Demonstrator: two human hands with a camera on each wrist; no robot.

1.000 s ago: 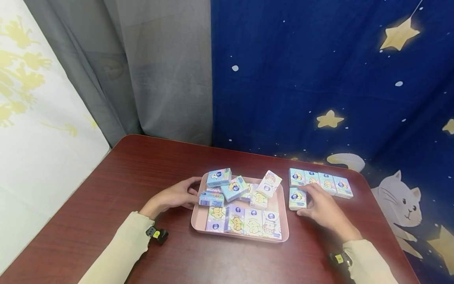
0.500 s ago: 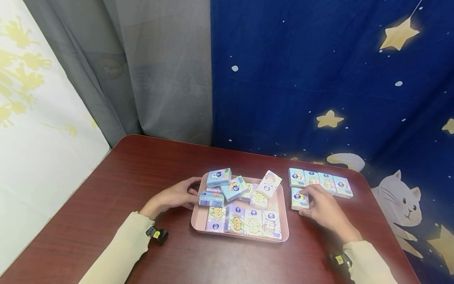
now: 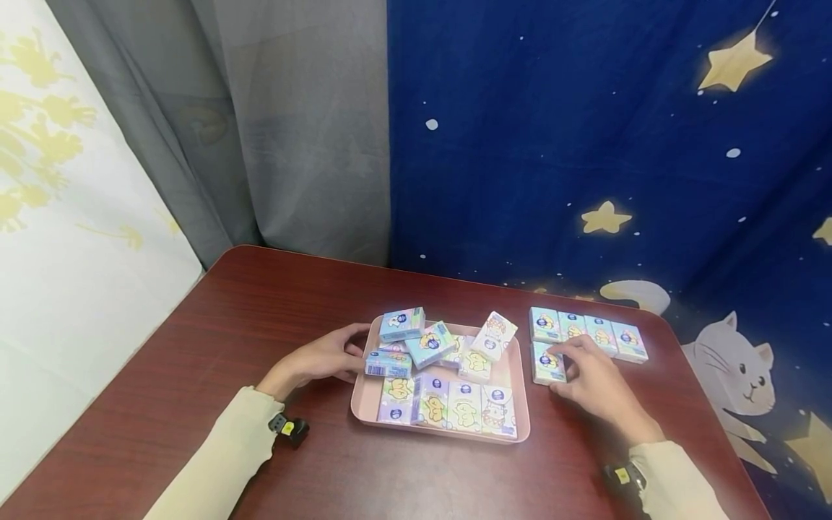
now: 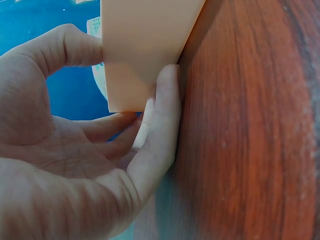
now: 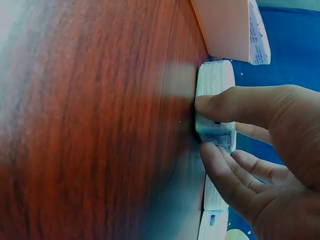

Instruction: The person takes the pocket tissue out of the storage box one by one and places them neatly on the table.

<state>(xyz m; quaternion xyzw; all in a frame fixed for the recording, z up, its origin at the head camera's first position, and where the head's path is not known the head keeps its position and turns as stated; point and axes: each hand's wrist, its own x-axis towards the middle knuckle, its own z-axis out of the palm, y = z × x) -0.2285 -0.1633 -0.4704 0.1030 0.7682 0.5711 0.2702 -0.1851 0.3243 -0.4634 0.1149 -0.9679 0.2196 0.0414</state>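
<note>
My left hand [image 3: 328,355] grips the left side of a pink tray [image 3: 365,404]. In the left wrist view its thumb [image 4: 82,49] lies against the tray wall [image 4: 142,55], with other fingers round the lower corner. Several small tissue packs fill the tray, some loosely piled at the back, others laid in a front row. To the tray's right, my right hand [image 3: 593,377] holds a blue tissue pack [image 3: 547,363] flat on the table. The right wrist view has the thumb on the side of this pack [image 5: 216,80] and fingertips at its end.
Behind the held pack, a row of blue tissue packs [image 3: 599,334] lies side by side near the table's back right corner. A tilted white pack [image 3: 494,336] leans over the tray's back right. Curtains [image 3: 312,144] hang right behind the dark red table [image 3: 214,347].
The blue pack under my right hand has shifted slightly right, then a touch back left, staying in front of the row's left end. My left hand and the tray have not moved.
</note>
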